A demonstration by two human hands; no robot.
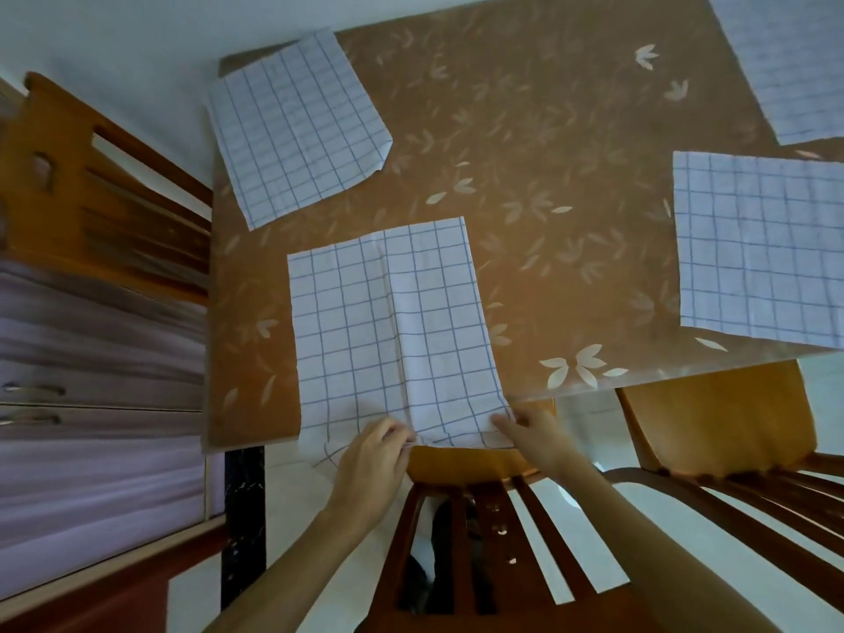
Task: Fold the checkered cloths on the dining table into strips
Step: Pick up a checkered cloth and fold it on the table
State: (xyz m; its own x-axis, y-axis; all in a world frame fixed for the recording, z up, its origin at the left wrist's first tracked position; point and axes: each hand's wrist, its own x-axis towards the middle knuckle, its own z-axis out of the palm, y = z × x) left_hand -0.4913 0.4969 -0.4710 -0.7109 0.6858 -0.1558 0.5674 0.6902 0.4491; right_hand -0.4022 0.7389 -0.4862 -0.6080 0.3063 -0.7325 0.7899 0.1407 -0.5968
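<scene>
A white cloth with a blue check (392, 331) lies at the near edge of the brown leaf-patterned dining table (548, 153). Its right part is folded over towards the middle, leaving a long crease. My left hand (372, 463) pinches the cloth's near edge at the fold line. My right hand (532, 431) pinches the near right corner. Three more checkered cloths lie flat: one at the far left (297, 130) with a turned corner, one at the right (758, 249), one at the far right corner (794, 61).
A wooden chair (479, 518) stands pushed in just below the cloth, between my arms. A second chair (730, 427) stands to the right, and a third (105, 185) at the table's left side. A wood-fronted cabinet with drawers (91, 404) fills the left.
</scene>
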